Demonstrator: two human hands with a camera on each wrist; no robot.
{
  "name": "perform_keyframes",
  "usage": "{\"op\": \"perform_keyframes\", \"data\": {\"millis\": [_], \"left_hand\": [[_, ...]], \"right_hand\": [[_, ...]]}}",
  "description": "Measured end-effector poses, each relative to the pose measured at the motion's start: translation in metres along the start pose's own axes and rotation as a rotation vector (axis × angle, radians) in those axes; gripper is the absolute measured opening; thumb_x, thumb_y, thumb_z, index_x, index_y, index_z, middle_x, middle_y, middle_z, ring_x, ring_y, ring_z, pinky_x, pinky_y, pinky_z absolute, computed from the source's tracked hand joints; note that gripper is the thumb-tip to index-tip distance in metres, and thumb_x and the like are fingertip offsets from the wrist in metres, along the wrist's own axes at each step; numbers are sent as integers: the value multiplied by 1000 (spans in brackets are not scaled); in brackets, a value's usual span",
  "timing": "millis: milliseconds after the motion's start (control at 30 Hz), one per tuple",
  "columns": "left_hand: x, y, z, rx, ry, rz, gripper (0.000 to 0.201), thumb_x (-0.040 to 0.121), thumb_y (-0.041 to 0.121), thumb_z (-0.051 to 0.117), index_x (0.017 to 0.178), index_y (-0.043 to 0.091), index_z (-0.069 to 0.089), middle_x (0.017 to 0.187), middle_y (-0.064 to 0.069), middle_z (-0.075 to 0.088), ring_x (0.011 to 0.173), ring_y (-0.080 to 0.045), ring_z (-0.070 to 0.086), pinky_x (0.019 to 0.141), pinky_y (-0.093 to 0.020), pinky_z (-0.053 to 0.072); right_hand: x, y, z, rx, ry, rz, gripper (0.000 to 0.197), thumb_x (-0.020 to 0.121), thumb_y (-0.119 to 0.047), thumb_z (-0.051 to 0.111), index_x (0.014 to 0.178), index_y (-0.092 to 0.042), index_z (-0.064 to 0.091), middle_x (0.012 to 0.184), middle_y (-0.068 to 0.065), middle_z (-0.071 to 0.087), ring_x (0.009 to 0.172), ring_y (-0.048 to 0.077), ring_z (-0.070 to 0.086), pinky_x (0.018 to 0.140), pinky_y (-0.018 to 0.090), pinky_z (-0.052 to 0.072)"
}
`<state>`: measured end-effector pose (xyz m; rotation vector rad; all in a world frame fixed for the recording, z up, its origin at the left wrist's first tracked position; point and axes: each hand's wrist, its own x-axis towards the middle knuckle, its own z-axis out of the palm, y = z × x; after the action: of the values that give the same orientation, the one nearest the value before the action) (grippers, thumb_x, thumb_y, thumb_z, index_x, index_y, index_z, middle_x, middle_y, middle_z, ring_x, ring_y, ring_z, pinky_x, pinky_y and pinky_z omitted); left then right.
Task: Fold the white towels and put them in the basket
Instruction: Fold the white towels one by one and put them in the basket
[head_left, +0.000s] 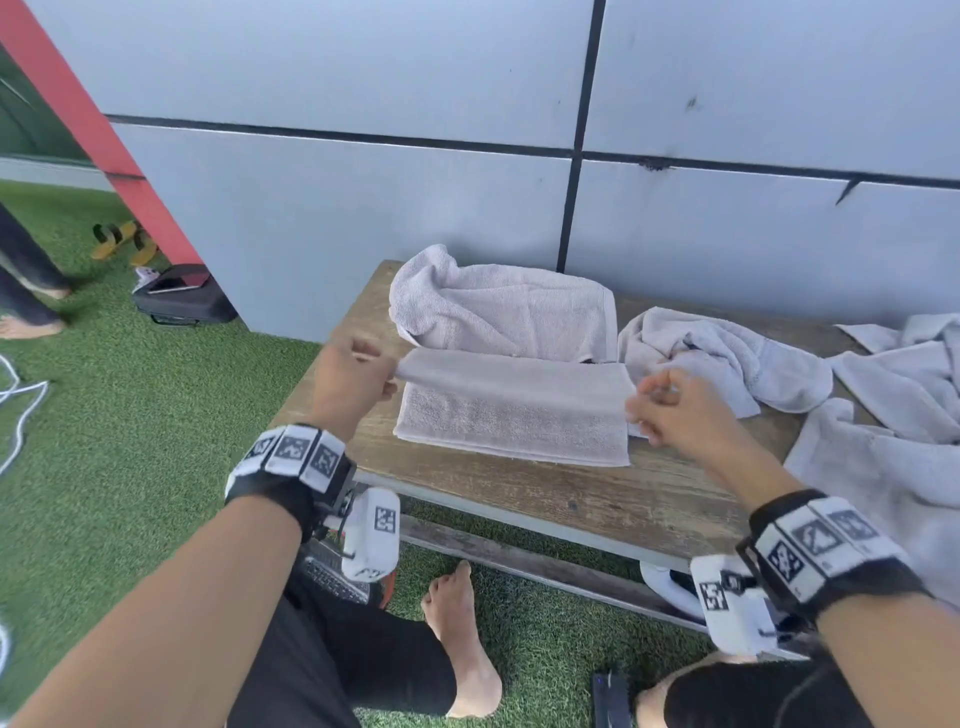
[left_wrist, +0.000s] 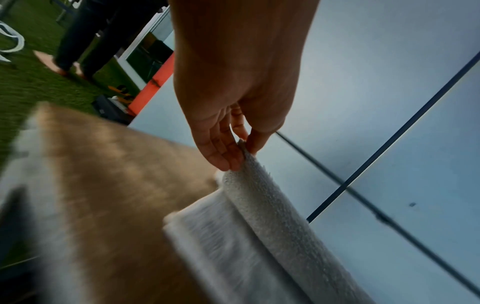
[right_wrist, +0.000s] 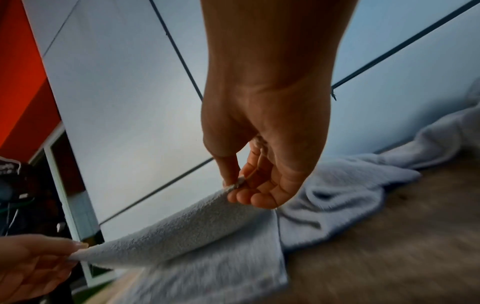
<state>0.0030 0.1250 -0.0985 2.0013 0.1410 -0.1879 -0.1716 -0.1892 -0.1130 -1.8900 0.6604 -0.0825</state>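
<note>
A white towel (head_left: 511, 410) lies half folded on the wooden bench (head_left: 545, 493), its far edge lifted off the lower layer. My left hand (head_left: 387, 376) pinches that raised edge at its left corner, thumb against fingers (left_wrist: 228, 152) in the left wrist view. My right hand (head_left: 644, 402) pinches the right corner of the same edge (right_wrist: 235, 185). The towel (right_wrist: 187, 232) sags between the two hands, and its near part lies flat. No basket can be seen in any view.
Another folded white towel (head_left: 498, 312) lies behind, against the grey panel wall (head_left: 363, 182). Crumpled towels (head_left: 727, 358) spread over the bench's right side, with more towels (head_left: 893, 441) hanging at the right end. Green turf, a black bag (head_left: 182, 296) and a bystander's feet lie left.
</note>
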Motion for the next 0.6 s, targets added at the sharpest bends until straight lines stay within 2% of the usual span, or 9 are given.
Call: {"op": "perform_keyframes", "data": {"millis": [100,167,233,333,467,600], "left_hand": [[-8,-37,2,88,-41,-66,21,89,8,71,103,9,57,93,-13,71,78,-22,73,75,-35,62],[-9,-51,4,127,-40,-103,24,87,11,74,103,10,58,87,-11,73,75,-21,74,78,-42,62],[-10,-56,6,124,-35,-120,27,86,12,76,105,9,57,84,-11,73,73,-22,75,77,-44,63],[-10,-57,8,103,-33,-125,29,86,9,75,108,7,56,84,-13,73,73,-25,75,76,-43,63],[-9,-57,10,132,-30,-130,30,86,7,75,109,6,55,84,-14,73,71,-25,75,75,-43,63],[-10,-61,11,196,-45,-125,28,86,8,75,106,7,55,89,-13,72,71,-20,73,73,-38,62]], "right_hand": [[-15,29,15,-125,-78,67,19,90,-18,70,102,-16,56,91,7,71,73,19,68,69,31,57],[-17,42,23,-125,-58,84,20,90,-18,71,100,-14,54,90,9,71,71,19,68,69,31,58],[-15,47,26,-138,-11,86,21,90,-18,71,98,-12,53,88,10,73,68,17,68,69,33,57],[-12,49,28,-121,54,74,24,89,-20,72,95,-12,51,84,12,72,69,21,69,70,39,55],[-12,47,28,-168,97,51,25,89,-24,73,93,-14,51,86,10,69,73,23,68,64,36,51],[-13,49,27,-308,35,47,28,86,-30,74,90,-14,52,88,8,66,79,25,66,69,37,50]]}}
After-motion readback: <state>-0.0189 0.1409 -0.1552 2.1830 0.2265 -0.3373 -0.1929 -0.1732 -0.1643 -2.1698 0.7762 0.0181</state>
